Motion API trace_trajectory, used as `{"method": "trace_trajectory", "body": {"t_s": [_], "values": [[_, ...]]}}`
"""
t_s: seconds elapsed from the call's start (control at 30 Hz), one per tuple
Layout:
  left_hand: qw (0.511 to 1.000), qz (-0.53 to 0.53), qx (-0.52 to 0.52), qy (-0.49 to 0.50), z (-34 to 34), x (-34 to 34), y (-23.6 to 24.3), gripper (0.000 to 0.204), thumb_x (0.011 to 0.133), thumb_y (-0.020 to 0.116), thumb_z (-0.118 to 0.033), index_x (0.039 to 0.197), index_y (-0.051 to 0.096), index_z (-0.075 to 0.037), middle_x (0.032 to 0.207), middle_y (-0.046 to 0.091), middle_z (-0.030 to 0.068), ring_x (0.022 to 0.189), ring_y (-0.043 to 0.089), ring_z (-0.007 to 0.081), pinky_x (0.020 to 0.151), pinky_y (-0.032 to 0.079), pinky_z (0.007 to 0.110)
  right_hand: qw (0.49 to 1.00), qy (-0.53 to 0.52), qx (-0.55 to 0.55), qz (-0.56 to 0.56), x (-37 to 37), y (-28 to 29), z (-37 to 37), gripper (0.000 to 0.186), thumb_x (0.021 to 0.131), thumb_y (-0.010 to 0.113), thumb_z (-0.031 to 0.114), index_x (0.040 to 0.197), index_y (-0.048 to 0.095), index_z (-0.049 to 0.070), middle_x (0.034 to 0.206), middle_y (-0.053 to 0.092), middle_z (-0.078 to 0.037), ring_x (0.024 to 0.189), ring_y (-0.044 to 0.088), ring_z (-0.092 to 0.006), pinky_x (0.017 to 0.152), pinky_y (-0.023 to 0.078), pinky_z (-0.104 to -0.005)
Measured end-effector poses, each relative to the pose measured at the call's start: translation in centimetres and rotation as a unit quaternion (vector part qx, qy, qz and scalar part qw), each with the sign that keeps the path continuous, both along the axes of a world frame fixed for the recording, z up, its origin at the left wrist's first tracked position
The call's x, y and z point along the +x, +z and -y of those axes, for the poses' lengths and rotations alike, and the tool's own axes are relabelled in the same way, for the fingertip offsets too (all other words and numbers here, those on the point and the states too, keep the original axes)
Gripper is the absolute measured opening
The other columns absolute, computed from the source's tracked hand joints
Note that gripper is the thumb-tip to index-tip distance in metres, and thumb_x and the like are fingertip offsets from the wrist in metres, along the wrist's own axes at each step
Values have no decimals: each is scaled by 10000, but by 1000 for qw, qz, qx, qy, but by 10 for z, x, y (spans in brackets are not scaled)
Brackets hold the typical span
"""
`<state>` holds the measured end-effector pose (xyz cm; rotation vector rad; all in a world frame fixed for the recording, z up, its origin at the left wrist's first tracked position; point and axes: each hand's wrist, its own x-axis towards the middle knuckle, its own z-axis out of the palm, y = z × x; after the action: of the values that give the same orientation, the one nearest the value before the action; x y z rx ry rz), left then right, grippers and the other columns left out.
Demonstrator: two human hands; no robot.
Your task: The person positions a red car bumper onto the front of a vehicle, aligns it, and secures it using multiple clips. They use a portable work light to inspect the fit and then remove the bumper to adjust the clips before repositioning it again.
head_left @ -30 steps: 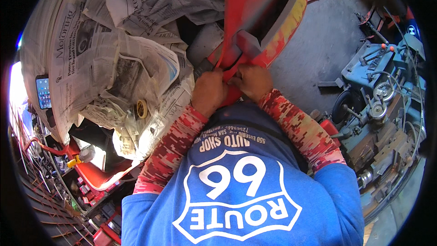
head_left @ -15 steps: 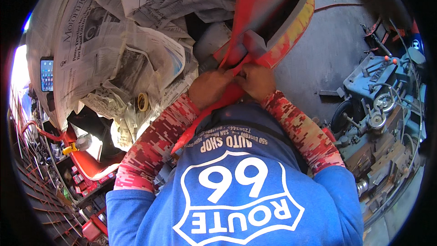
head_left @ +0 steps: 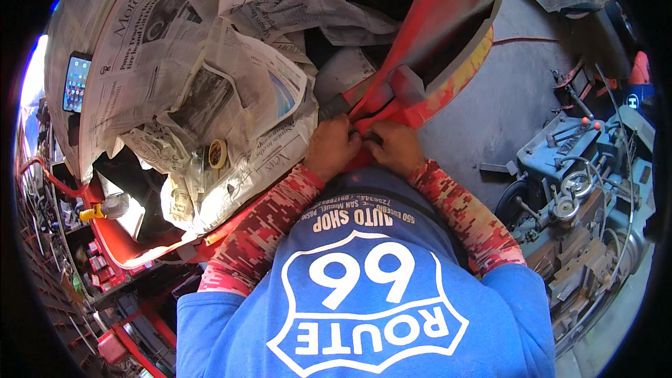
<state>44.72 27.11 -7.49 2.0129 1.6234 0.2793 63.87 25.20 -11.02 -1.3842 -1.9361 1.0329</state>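
My left hand (head_left: 333, 145) and my right hand (head_left: 393, 147) are close together in front of my belly, both with fingers curled and pinched. They work at the near end of a red vehicle body panel (head_left: 442, 96) with grey and yellow patches. Anything between the fingers is too small or too hidden to make out. Left of my left hand, newspaper sheets (head_left: 269, 101) cover part of the vehicle. A roll of masking tape (head_left: 218, 154) rests on the paper.
A phone (head_left: 75, 84) sits against the papered surface at the far left. Below it, a yellow-ended tool (head_left: 105, 210) lies by a red frame edge (head_left: 115, 248). A blue-grey lathe (head_left: 560, 143) stands on the right, with metal blocks (head_left: 577, 266) nearby. A cable (head_left: 528, 40) crosses the grey floor.
The view has shifted, showing more red frame at lower left. My hands remain close together at the panel's near end, and my right hand's fingers now sit slightly apart from my left.
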Motion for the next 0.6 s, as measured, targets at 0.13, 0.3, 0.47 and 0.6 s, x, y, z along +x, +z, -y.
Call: {"method": "trace_trajectory", "body": {"t_s": [0.13, 0.3, 0.47, 0.6], "values": [[998, 37, -37, 30, -2, -2, 4, 313, 838, 743, -199, 986, 651, 61, 816, 712, 216, 749, 716, 364, 713, 564, 444, 998, -8, -45, -48, -1, 8, 0, 245, 863, 704, 196, 1068, 709, 64, 984, 720, -161, 890, 709, -334, 786, 562, -442], [896, 349, -221, 164, -4, -10, 34, 245, 946, 700, -142, 1097, 641, 42, 919, 718, 116, 761, 704, 190, 701, 570, 315, 936, -92, -221, -258, -11, 27, -4, 234, 915, 725, 97, 1130, 694, 8, 992, 744, -125, 868, 723, -180, 785, 570, -316], [804, 504, -257, 181, -3, -15, 71, 224, 967, 700, -115, 1124, 621, 25, 1008, 700, 84, 818, 679, 118, 733, 562, 266, 902, -129, -146, -386, -19, 61, -8, 187, 937, 715, 47, 1109, 688, -20, 980, 737, -94, 878, 702, -133, 782, 565, -275], [865, 463, -136, 132, 0, -9, 90, 187, 923, 729, -49, 1044, 606, 24, 962, 686, 63, 820, 646, 67, 718, 541, 227, 931, -128, -67, -336, -17, 83, -10, 145, 921, 718, 12, 1060, 698, -22, 975, 734, -98, 871, 701, -139, 771, 566, -276]]}}
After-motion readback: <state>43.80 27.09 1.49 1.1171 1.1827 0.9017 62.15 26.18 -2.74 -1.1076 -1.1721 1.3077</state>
